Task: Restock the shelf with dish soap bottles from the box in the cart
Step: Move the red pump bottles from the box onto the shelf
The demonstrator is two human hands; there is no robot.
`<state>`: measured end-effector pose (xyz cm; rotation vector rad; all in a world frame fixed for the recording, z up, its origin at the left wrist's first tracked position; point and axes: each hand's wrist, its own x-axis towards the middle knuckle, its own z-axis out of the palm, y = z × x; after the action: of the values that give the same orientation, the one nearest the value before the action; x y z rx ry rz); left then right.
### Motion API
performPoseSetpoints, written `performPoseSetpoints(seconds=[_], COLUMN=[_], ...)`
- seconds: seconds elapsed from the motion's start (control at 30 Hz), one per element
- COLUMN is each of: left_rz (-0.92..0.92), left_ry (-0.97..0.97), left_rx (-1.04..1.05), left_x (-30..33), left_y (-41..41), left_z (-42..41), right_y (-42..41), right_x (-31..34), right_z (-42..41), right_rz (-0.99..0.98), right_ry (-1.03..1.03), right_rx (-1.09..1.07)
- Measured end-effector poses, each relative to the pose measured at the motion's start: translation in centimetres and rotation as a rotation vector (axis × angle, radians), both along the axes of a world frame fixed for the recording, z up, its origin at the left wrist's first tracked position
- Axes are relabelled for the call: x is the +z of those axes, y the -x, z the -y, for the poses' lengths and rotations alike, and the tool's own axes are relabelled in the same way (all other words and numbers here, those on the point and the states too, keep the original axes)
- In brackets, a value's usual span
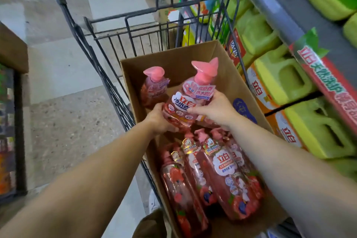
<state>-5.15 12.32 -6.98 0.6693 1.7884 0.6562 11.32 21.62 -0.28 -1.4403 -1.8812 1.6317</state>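
Observation:
A pink dish soap bottle (188, 100) with a pink pump top is lifted above the cardboard box (228, 83) in the cart (108, 75). My left hand (159, 120) grips its lower body from the left. My right hand (214, 110) grips it from the right, fingers curled over the label. A second, similar bottle seems to sit right behind it under my right hand. Another pink bottle (153, 87) stands at the box's far left corner. Several red-pink bottles (224, 177) lie in the near part of the box.
The shelf (286, 23) runs along the right, packed with green detergent jugs (282, 77) and edged by a red and green price strip. Tiled aisle floor lies left of the cart. A dark shelf unit (11, 121) stands at the far left.

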Motion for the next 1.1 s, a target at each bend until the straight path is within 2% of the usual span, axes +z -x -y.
performPoseSetpoints(seconds=[0.07,0.13,0.2,0.37,0.57,0.73,0.9,1.1], left_rz=[0.139,0.296,0.390,0.474,0.443,0.485,0.418,0.437], left_ry=[-0.101,-0.208,-0.246,-0.298,-0.354,-0.425,-0.517,-0.670], left_rx=[-0.074,-0.242,-0.355,-0.502,-0.689,-0.855,-1.064,-1.327], left_x=[1.9,3.8,6.3,11.7,17.9,20.8,24.8,33.2], left_y=[-0.1,-0.5,-1.6,-7.2,-17.0,-28.6,-41.9,-58.2], left_z=[0.2,0.2,0.2,-0.5,0.7,6.2,15.1,25.6], right_y=[-1.8,-3.9,-5.9,-11.5,-21.2,-31.4,-44.2,-57.3], right_x=[2.8,5.4,7.7,14.0,19.9,23.3,27.3,34.1], right_z=[0.0,0.5,1.3,3.7,9.8,19.3,32.7,48.8], right_rz=[-0.015,-0.030,-0.058,-0.119,-0.133,-0.073,0.034,0.027], right_ry=[-0.008,-0.024,-0.059,-0.150,-0.308,-0.433,-0.606,-0.802], right_rx=[0.011,-0.007,-0.034,-0.184,-0.406,-0.489,-0.665,-1.063])
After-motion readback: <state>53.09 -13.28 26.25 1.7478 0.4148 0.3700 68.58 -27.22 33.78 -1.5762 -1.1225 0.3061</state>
